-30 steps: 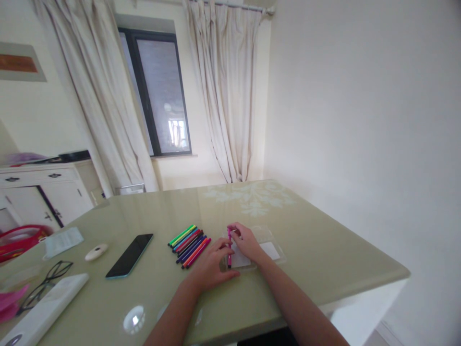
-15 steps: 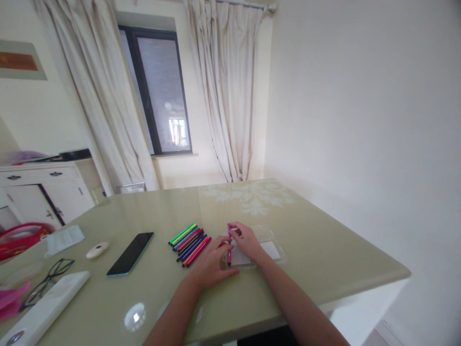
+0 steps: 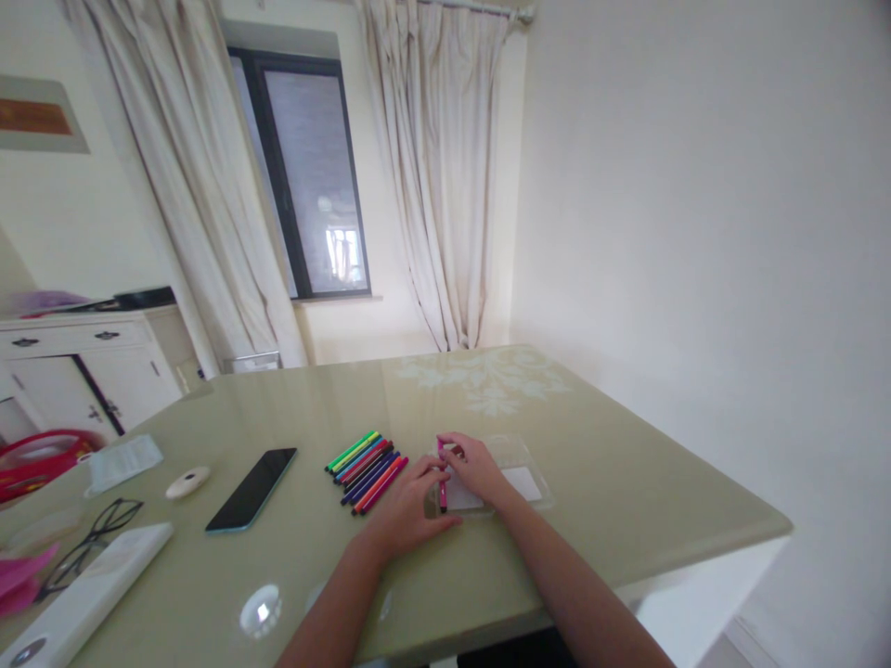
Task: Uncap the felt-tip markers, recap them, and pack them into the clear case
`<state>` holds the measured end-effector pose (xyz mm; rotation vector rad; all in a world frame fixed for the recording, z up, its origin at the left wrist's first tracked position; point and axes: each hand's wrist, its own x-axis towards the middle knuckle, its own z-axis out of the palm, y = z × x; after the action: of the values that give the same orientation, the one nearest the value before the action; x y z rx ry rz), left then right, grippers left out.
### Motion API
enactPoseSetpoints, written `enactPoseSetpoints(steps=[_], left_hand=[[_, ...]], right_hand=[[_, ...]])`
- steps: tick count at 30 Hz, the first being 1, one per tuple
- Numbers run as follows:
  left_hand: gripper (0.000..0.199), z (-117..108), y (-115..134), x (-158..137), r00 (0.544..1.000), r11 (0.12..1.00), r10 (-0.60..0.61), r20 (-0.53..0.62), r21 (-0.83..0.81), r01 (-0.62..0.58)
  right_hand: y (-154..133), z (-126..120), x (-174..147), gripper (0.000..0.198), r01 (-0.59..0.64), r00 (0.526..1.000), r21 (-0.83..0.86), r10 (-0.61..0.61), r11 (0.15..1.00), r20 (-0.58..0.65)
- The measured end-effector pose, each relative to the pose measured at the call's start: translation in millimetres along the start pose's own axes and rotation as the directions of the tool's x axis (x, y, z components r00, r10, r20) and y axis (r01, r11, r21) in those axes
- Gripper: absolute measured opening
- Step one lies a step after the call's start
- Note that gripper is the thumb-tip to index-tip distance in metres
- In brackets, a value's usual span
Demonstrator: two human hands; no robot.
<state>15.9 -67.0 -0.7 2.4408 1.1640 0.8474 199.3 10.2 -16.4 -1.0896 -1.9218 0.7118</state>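
A pink marker (image 3: 443,498) with a dark lower end lies lengthwise along the left side of a clear plastic case (image 3: 519,452). White inserts (image 3: 523,482) show in the case. My right hand (image 3: 474,466) reaches over the case, thumb and fingers closed on the marker's far end. From the left comes my left hand (image 3: 409,506), fingertips touching the marker's middle. Its thumb is stretched apart near the case's front left corner, leaving a gap between thumb and fingers. Beside it, a row of several coloured markers (image 3: 366,475) lies on the table.
Left of the markers lies a phone (image 3: 251,490). Farther left are a white oval object (image 3: 187,482), a face mask (image 3: 125,464), eyeglasses (image 3: 90,543) and a long white object (image 3: 97,594). The table (image 3: 626,492) ends at a right edge near the wall.
The pink marker's far end has shifted slightly left and down, with my right hand following it. My left hand stays almost in place.
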Motion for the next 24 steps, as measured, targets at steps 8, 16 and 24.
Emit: enactPoseSetpoints(steps=[8, 16, 24], left_hand=[[0.041, 0.0, -0.3, 0.3, 1.000, 0.994, 0.025, -0.017, 0.104, -0.023], [0.045, 0.7, -4.1, 0.2, 0.999, 0.986, 0.028, -0.020, 0.162, -0.025], [0.036, 1.5, -6.2, 1.2, 1.000, 0.988, 0.019, -0.013, 0.155, -0.017]], right_hand=[[-6.6, -1.9, -3.8, 0.028, -0.019, 0.999, -0.123, 0.025, 0.992, 0.043], [-3.8, 0.9, -2.0, 0.020, 0.009, 1.000, -0.205, -0.003, 0.979, 0.030], [-4.6, 0.8, -1.9, 0.018, 0.026, 0.998, -0.236, -0.014, 0.971, 0.054]])
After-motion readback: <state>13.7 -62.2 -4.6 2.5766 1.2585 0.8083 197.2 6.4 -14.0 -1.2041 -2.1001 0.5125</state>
